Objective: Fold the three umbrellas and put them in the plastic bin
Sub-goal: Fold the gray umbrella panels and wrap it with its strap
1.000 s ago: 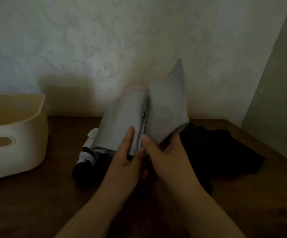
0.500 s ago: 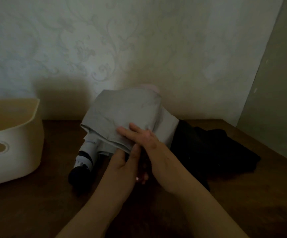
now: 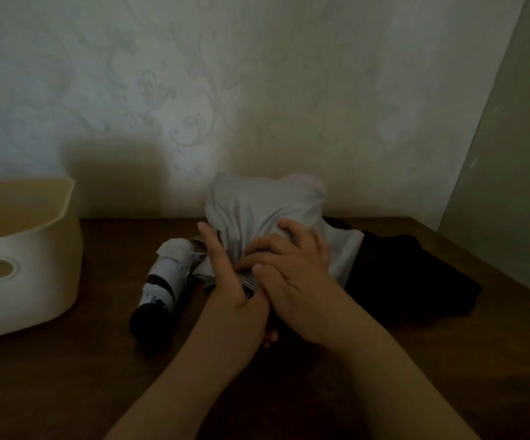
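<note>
A grey umbrella (image 3: 251, 208) with a pale pink tip is held upright-tilted over the middle of the table. My left hand (image 3: 228, 281) grips its lower end from the left. My right hand (image 3: 292, 268) wraps around the grey cloth from the right, pressing the folds against the shaft. A folded white and black umbrella (image 3: 162, 281) lies on the table just left of my hands. A black umbrella (image 3: 400, 274) lies loose behind and right of them. The cream plastic bin (image 3: 35, 262) stands at the far left; its visible inside looks bare.
The dark wooden table (image 3: 447, 360) runs to a patterned wall (image 3: 257, 90) at the back. A plain panel (image 3: 511, 154) rises at the right edge. Bare wood shows in front of the bin and to the right of my arms.
The grey cloth, first spread up in two flaps, has been gathered down around the shaft. My right hand moved over the top of the cloth and closed on it.
</note>
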Motion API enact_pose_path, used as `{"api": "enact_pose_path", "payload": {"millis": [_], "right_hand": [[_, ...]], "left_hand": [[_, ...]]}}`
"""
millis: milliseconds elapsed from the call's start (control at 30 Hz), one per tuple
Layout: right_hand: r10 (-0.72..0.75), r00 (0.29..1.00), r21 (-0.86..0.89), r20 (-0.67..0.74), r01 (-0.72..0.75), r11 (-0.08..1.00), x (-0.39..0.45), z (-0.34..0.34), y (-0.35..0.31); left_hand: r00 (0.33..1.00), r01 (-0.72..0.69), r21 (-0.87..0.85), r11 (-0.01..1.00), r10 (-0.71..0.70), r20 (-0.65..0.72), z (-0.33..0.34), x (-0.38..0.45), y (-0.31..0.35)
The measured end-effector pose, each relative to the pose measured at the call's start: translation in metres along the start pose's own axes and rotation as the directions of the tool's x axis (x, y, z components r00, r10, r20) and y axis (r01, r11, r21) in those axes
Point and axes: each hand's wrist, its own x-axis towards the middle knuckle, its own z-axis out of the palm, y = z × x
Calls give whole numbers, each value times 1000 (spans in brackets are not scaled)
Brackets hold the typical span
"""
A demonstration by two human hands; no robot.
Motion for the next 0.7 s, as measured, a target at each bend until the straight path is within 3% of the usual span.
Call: {"api": "enact_pose_path", "payload": {"millis": [67,133,267,400,567,700], "right_hand": [[-29,998,61,61,25,998,0,-1,1],[-50,998,171,32,44,984,-2,1,2],[148,952,434,-269,-17,901,-9,-4,7],[73,986,259,-151,-32,965,-14,-2,8],[179,891,289,-418,-57,956,-17,-8,9],[302,884,216,-358,-236,947,-15,0,14]], "left_hand": [[999,-28,32,999,28,20,0,-1,-1],[998,-38,69,997,35,42,1,-2,1],[997,78,-138,987,-77,14,-3,4,3],[984,151,-414,898,-175,-21,-6,9,1],[979,122,-678,725,-201,-39,-13,15,8],[972,123,-743,658,-232,-45,-18,21,2]]}}
